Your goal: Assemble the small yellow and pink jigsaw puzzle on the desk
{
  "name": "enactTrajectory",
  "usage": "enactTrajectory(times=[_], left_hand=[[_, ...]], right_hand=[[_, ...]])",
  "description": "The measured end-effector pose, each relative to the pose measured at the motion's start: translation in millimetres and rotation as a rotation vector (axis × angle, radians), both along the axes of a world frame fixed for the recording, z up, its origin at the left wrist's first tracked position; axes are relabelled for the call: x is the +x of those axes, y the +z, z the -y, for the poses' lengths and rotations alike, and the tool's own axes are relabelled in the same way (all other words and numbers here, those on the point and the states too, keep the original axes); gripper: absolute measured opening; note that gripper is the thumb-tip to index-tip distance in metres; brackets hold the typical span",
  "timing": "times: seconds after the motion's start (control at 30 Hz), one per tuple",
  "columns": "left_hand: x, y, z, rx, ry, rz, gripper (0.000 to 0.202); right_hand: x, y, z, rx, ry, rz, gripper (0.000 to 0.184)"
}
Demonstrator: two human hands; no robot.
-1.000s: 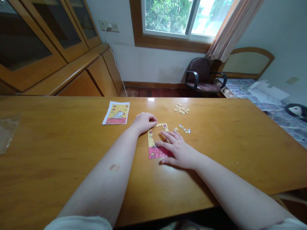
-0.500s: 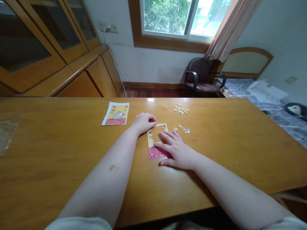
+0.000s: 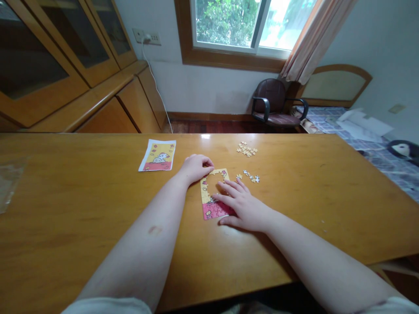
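Observation:
A small partly built jigsaw puzzle (image 3: 209, 205), yellow above and pink below, lies on the wooden table (image 3: 98, 209) in front of me. My left hand (image 3: 196, 167) rests curled at the puzzle's top left corner, fingertips pinched at its edge. My right hand (image 3: 244, 204) lies flat over the puzzle's right side with fingers stretched out. A printed picture card (image 3: 157, 155) showing the same design lies to the left. Loose pieces lie in two small groups, one (image 3: 247, 150) farther back and one (image 3: 251, 177) just right of the puzzle.
A clear plastic bag (image 3: 8, 183) lies at the table's far left edge. Wooden cabinets line the left wall. Beyond the table stand a dark armchair (image 3: 275, 102) under a window and a bed with papers at the right.

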State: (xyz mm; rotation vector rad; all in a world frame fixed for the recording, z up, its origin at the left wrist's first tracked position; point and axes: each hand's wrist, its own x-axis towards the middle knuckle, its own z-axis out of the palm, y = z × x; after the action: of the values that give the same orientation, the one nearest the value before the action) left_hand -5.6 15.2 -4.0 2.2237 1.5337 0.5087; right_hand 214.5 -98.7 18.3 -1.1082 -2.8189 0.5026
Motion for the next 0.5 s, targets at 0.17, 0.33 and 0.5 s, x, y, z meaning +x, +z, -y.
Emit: enactTrajectory(times=[0.17, 0.33, 0.5], left_hand=[[0.0, -0.2, -0.2, -0.001, -0.003, 0.007, 0.018], [0.1, -0.6, -0.8, 0.004, -0.007, 0.001, 0.018], [-0.3, 0.3, -0.4, 0.000, -0.013, 0.009, 0.016]], right_hand=[[0.7, -1.6, 0.2, 0.024, 0.024, 0.002, 0.070], [-1.8, -2.1, 1.3, 0.071, 0.013, -0.043, 0.062], [16.2, 4.4, -14.9, 0.217, -0.400, -0.030, 0.030]])
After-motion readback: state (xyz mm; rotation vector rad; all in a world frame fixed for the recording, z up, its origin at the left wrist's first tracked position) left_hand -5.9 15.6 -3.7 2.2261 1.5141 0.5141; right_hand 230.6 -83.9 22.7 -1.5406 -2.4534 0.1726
